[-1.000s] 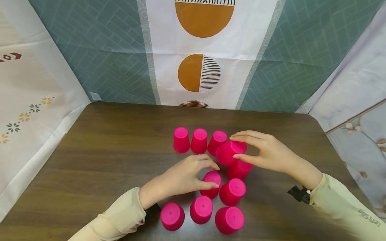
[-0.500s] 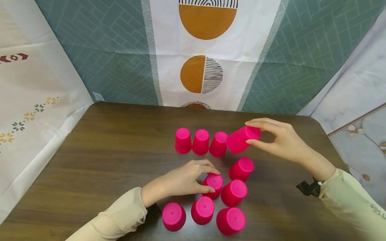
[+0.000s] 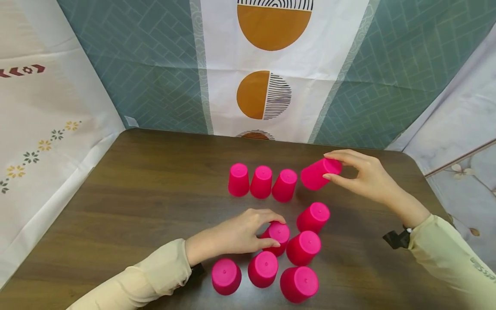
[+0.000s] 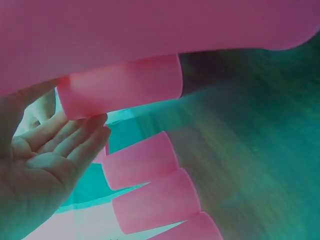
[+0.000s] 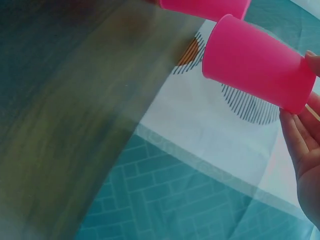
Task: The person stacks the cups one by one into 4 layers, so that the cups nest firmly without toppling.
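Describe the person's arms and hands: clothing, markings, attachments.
Left hand and right hand are ungloved. Left sleeve and right sleeve are long and pale cream; the right has lettering too blurred to read. A black attachment shows at the right wrist, a black piece at the left.

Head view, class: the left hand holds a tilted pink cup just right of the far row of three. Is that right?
Wrong hand: the head view shows the right hand holding the tilted pink cup just right of the far row of three.

Soft light, hazy left wrist view
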Tool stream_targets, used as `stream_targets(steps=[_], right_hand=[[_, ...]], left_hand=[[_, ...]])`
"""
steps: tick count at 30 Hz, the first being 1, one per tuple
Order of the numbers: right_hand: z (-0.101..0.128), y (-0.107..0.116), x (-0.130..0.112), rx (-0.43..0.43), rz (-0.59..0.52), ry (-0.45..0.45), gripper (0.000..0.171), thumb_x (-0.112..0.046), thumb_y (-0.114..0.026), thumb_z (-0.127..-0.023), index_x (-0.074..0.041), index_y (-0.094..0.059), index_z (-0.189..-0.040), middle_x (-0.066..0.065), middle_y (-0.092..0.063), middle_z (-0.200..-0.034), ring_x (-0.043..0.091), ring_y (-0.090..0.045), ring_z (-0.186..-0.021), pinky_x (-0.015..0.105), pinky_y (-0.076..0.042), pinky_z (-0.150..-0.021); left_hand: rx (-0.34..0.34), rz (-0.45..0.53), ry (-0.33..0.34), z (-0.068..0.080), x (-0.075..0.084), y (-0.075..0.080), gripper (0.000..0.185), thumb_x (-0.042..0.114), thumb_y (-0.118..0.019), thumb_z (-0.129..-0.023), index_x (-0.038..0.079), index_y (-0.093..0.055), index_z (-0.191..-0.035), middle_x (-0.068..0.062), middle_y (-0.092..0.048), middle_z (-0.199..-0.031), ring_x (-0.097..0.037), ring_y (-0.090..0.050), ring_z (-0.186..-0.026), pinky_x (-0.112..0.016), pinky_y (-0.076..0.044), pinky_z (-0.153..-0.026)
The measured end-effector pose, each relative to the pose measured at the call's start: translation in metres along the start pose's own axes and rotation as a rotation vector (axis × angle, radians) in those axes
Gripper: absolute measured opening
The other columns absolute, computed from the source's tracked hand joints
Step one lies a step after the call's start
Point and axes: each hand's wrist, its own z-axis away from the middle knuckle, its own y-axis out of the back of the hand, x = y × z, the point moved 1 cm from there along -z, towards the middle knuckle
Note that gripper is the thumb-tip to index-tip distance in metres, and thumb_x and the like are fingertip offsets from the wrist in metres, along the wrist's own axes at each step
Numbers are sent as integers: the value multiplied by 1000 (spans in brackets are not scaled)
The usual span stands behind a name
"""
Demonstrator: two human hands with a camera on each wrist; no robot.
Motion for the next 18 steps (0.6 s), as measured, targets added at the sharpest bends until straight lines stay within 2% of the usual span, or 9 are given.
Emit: stream_targets(steps=[4,8,13,18], right_hand=[[5,-6,8,-17,26,-19,57,-8,-86,-58,-8,-67,-112,2,-67,-106,13,-61,-93,3,-36,-85],[12,-14,18,-55,43,-69,53,-12,-85,-62,-8,-67,-112,1,-67,-105,13,-61,-94,2,-36,-84],[20,-24,28,-106,44,-136,50,-17,-84,-66,-10,-66,-112,0,-66,-107,12,-61,-95,3,-38,-81],[23,-32,32,-140,30,-166,49,-18,-83,-68,-12,-66,-113,-1,-65,-108,14,-62,-97,7,-40,-82]], left_hand=[[7,6,-18,-1,-3,-1,46,26,-74,-80,15,-57,-122,5,-60,-112,-5,-56,-97,-20,-51,-79],[19,35,-33,-2,-6,-2,45,24,-75,-79,15,-58,-119,4,-60,-106,-3,-56,-89,-18,-52,-76],[23,98,-23,-2,-6,-3,43,21,-75,-78,14,-59,-118,5,-59,-103,0,-54,-88,-17,-52,-78],[19,133,-7,-2,-4,-5,42,20,-76,-78,13,-59,-116,5,-57,-100,1,-54,-86,-16,-51,-77]])
